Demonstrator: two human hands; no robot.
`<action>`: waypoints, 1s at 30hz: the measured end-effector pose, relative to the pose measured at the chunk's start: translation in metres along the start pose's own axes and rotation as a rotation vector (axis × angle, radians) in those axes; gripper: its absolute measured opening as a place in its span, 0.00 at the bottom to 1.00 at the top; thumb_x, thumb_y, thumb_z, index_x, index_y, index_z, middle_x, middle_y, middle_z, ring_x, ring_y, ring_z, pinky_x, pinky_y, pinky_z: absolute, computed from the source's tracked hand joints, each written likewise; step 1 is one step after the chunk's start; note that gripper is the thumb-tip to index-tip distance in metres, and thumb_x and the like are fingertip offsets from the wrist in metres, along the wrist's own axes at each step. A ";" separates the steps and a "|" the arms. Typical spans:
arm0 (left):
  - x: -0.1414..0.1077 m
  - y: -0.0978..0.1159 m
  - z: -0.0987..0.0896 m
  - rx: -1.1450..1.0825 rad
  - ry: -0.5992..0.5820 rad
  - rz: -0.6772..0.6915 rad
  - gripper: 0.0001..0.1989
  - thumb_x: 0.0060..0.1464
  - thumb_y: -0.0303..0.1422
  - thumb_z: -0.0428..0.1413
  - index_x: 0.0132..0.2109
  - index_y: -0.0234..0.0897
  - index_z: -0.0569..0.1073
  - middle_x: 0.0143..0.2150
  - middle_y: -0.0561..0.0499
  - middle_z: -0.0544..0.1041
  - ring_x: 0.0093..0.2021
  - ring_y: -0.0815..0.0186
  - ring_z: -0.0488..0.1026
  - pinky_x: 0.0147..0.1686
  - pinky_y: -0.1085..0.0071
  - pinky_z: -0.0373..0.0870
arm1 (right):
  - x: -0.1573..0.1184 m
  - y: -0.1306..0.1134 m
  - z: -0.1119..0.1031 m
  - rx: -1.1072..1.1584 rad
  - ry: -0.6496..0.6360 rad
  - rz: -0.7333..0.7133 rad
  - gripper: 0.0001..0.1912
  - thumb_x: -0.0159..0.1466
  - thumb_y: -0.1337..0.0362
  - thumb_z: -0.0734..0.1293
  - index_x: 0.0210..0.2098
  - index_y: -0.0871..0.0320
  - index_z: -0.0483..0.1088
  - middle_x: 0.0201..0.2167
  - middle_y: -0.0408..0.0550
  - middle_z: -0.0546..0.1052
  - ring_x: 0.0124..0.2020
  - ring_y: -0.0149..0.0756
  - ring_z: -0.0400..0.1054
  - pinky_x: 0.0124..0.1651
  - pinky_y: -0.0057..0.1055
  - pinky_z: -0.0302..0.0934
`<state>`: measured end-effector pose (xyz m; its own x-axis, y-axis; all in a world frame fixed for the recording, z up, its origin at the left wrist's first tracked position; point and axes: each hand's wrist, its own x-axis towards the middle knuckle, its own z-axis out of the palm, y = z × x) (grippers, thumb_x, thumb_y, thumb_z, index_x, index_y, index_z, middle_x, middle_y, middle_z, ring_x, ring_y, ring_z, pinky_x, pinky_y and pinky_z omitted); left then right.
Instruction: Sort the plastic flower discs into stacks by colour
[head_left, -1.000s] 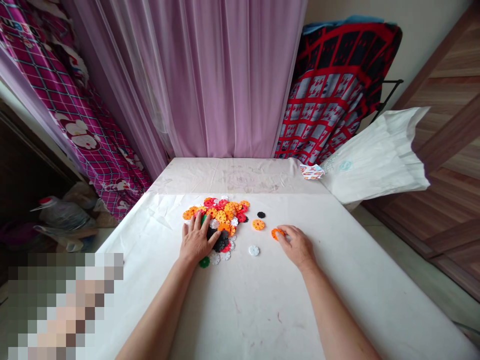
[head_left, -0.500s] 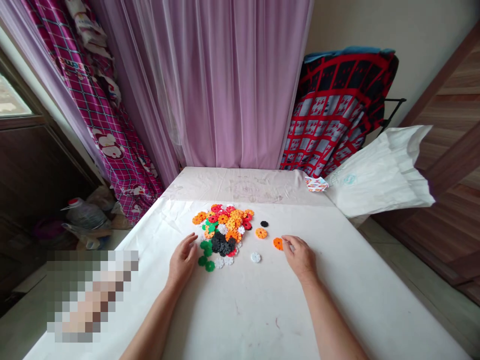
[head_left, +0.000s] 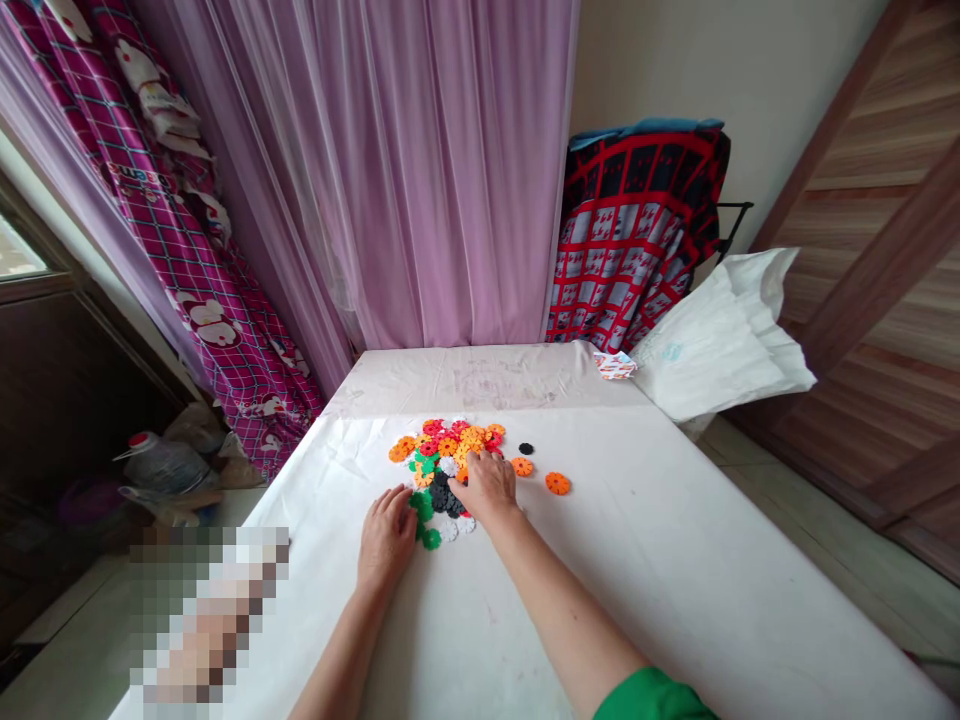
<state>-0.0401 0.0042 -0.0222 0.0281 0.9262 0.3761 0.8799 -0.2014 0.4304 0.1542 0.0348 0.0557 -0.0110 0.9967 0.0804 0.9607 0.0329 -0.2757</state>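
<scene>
A pile of notched plastic discs in red, orange [head_left: 471, 437], green [head_left: 422, 505], black [head_left: 442, 495] and white [head_left: 448, 532] lies on the white-covered table. My right hand [head_left: 487, 485] is over the pile's right side, fingertips among the orange discs; whether it pinches one is hidden. At the pile's left edge my left hand [head_left: 388, 530] rests beside the green discs, its fingers bent and partly covering them. Right of the pile lie a black disc [head_left: 526, 449], an orange disc [head_left: 522, 467] and another orange disc [head_left: 557, 484].
A white bag [head_left: 720, 340] stands at the table's right back edge beside a small patterned paper box [head_left: 615, 365]. The tablecloth [head_left: 712, 600] has a paler strip at the back. Purple curtains hang behind. A blurred-out patch covers the lower left.
My right hand has moved left from the outlying orange disc to the pile, leaving that disc on the table. My left hand has come closer to the green discs. The view has shifted slightly.
</scene>
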 end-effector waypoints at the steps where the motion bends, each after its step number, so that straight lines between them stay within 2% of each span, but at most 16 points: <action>1: 0.000 0.000 0.000 -0.004 -0.001 0.003 0.18 0.59 0.33 0.47 0.52 0.38 0.76 0.57 0.45 0.77 0.59 0.55 0.71 0.61 0.55 0.65 | 0.003 -0.003 0.000 -0.010 -0.017 0.008 0.19 0.62 0.54 0.66 0.46 0.60 0.74 0.47 0.59 0.77 0.51 0.49 0.68 0.50 0.41 0.59; 7: 0.000 0.001 0.001 -0.022 -0.007 0.011 0.19 0.59 0.33 0.48 0.53 0.38 0.75 0.58 0.44 0.76 0.59 0.56 0.70 0.62 0.55 0.64 | 0.006 -0.015 0.006 -0.048 -0.076 0.035 0.16 0.61 0.60 0.67 0.46 0.59 0.75 0.48 0.59 0.77 0.52 0.48 0.69 0.50 0.40 0.60; 10: 0.001 0.001 0.001 -0.031 -0.020 0.005 0.19 0.59 0.34 0.48 0.53 0.39 0.76 0.58 0.44 0.76 0.59 0.55 0.70 0.61 0.53 0.64 | 0.003 -0.015 0.006 -0.056 -0.085 0.016 0.16 0.60 0.61 0.68 0.46 0.60 0.75 0.47 0.58 0.77 0.51 0.48 0.70 0.50 0.38 0.60; 15: 0.002 0.001 0.000 -0.045 -0.008 0.002 0.19 0.58 0.34 0.49 0.53 0.41 0.76 0.57 0.45 0.76 0.58 0.55 0.71 0.61 0.54 0.65 | 0.001 -0.015 0.006 -0.053 -0.139 -0.004 0.15 0.59 0.67 0.68 0.46 0.60 0.74 0.47 0.58 0.77 0.49 0.44 0.71 0.50 0.35 0.60; 20: 0.001 0.000 0.000 -0.037 -0.013 0.006 0.19 0.58 0.35 0.48 0.52 0.41 0.76 0.57 0.46 0.77 0.58 0.55 0.72 0.61 0.55 0.65 | 0.003 -0.006 0.006 0.095 -0.088 -0.032 0.18 0.58 0.66 0.68 0.49 0.58 0.72 0.48 0.54 0.77 0.52 0.43 0.70 0.53 0.33 0.61; 24: 0.000 0.001 -0.003 -0.037 -0.021 0.004 0.19 0.59 0.37 0.47 0.52 0.41 0.76 0.57 0.45 0.77 0.58 0.55 0.72 0.60 0.54 0.66 | -0.001 0.031 0.002 0.346 0.021 -0.027 0.20 0.58 0.66 0.67 0.50 0.55 0.70 0.49 0.49 0.78 0.50 0.39 0.71 0.53 0.32 0.63; 27: -0.001 0.000 -0.005 -0.039 -0.031 -0.002 0.19 0.60 0.38 0.47 0.52 0.43 0.77 0.57 0.46 0.77 0.57 0.56 0.73 0.59 0.54 0.67 | -0.009 0.080 0.000 0.449 0.146 0.017 0.22 0.57 0.64 0.67 0.51 0.54 0.69 0.46 0.48 0.79 0.45 0.38 0.73 0.50 0.34 0.66; 30: 0.000 -0.001 -0.005 -0.032 -0.039 0.012 0.19 0.60 0.40 0.47 0.52 0.43 0.77 0.56 0.47 0.77 0.56 0.56 0.73 0.59 0.54 0.68 | -0.018 0.131 0.001 0.424 0.303 0.080 0.23 0.56 0.61 0.65 0.52 0.54 0.68 0.44 0.49 0.79 0.44 0.40 0.74 0.49 0.37 0.67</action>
<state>-0.0440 0.0024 -0.0185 0.0573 0.9354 0.3490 0.8636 -0.2218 0.4528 0.2801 0.0210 0.0175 0.1988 0.9333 0.2990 0.7576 0.0472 -0.6510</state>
